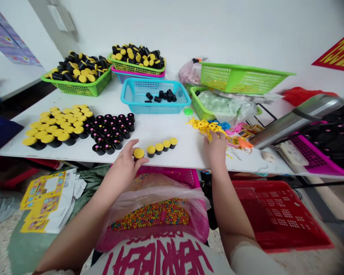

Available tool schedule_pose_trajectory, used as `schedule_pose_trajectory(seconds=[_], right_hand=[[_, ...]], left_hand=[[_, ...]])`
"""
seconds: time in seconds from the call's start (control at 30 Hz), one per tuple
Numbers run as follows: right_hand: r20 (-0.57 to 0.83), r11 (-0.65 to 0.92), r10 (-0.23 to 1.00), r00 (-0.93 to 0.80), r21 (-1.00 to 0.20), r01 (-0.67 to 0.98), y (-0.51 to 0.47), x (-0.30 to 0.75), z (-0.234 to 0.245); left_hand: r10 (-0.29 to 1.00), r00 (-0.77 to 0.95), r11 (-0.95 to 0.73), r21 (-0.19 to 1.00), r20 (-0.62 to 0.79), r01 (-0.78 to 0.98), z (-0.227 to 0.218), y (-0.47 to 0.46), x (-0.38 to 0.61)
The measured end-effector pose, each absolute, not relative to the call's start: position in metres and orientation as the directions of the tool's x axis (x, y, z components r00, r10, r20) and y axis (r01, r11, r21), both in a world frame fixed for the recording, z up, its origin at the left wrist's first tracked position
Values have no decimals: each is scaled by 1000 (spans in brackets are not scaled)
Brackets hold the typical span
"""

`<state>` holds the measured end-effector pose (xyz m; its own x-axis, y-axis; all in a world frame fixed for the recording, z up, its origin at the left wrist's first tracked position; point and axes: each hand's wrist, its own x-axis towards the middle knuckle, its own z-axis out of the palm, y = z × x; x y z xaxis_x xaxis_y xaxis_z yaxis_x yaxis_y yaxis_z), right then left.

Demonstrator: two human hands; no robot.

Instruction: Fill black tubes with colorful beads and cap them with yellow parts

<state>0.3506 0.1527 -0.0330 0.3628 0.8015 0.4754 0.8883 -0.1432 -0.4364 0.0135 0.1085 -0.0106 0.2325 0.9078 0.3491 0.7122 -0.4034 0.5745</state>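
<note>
My left hand point(128, 160) is closed round a small black pot with a yellow cap point(138, 154) at the front edge of the white table point(166, 131). A short row of capped pots point(161, 146) stands just right of it. My right hand point(217, 147) rests on the table with its fingers reaching into a loose pile of yellow caps point(204, 125); whether the fingers hold one is hidden. A block of yellow-capped pots point(59, 128) and a block of uncapped black pots point(111, 131) stand to the left.
A pink basket with a bag of coloured candy beads point(154, 214) sits on my lap. A blue basket point(156, 95) holds a few black pots; green baskets point(78, 80) at the back hold capped ones. A red crate point(278, 214) is under the table, right. A metal lever point(298, 118) juts in.
</note>
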Motion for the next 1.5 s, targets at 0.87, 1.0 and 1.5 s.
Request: schedule_pose_trajectory(seconds=[0.87,1.0,1.5], right_hand=[[146,118,980,135,-973,199,96,296,9],[189,188,982,-26,-938,291,83,280,18],[69,63,980,-186,-997,-35,73,207,17]], left_hand=[[941,-318,206,549,116,810,-7,130,-74],[931,-360,248,626,57,739,-3,127,-79],[868,493,-214,943,64,253,24,78,20]])
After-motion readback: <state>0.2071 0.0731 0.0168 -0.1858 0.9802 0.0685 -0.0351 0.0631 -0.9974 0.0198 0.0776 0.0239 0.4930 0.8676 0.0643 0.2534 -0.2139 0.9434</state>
